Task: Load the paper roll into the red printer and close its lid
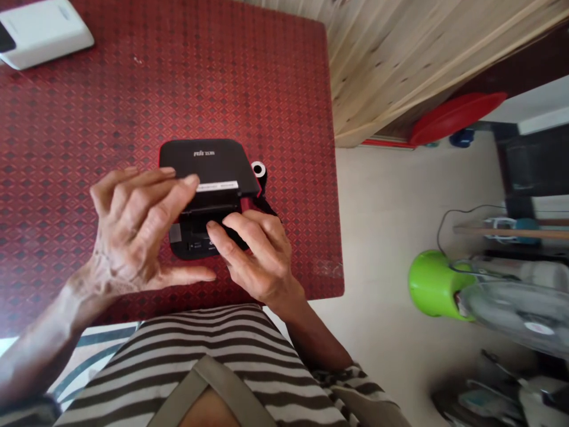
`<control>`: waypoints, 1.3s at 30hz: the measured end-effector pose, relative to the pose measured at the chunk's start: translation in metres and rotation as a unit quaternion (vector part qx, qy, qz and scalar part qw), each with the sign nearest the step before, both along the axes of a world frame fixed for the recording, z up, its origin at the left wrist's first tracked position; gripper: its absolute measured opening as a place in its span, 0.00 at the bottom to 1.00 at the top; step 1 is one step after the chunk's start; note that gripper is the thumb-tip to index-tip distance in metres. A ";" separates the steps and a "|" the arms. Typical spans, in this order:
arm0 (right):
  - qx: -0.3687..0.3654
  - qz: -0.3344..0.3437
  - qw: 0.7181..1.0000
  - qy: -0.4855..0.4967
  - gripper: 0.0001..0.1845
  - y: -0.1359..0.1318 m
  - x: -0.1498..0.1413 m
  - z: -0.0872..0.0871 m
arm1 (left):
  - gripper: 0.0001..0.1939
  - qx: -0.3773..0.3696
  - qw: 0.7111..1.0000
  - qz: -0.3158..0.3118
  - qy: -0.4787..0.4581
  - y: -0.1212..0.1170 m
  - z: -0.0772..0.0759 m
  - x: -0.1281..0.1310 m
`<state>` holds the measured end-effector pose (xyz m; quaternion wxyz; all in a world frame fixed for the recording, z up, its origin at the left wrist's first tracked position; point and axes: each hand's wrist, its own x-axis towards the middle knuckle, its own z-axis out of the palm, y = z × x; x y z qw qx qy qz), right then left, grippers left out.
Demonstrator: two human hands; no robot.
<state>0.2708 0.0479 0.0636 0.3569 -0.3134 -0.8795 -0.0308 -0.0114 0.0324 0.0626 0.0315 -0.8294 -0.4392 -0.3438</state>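
1. A black-and-red gadget (216, 197) is on the red counter (178, 89), at nine o'clock from mid-view.
2. The left hand (136, 231), at its eight o'clock, is spread wide, holding nothing.
3. The right hand (258, 256), at its five o'clock, is half curled; I can't tell if it grips.

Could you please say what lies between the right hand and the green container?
In the head view, from the right hand outward: red tabletop, then pale floor.
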 end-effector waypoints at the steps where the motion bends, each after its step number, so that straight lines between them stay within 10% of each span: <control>1: 0.005 -0.002 1.000 -0.008 0.14 -0.001 0.000 -0.001 | 0.61 0.006 1.000 0.000 0.009 -0.008 -0.004 0.003; 25: -0.019 -0.038 0.992 0.121 0.18 -0.004 0.009 -0.008 | 0.45 0.034 0.997 0.034 0.057 -0.032 -0.029 0.014; 32: -0.132 -0.105 0.976 0.137 0.36 -0.032 0.028 -0.065 | 0.36 0.049 0.984 0.172 -0.020 -0.068 -0.068 0.015; 39: -0.209 -0.073 0.965 0.139 0.44 -0.044 0.011 -0.101 | 0.29 0.036 0.988 0.147 -0.034 -0.069 -0.076 0.008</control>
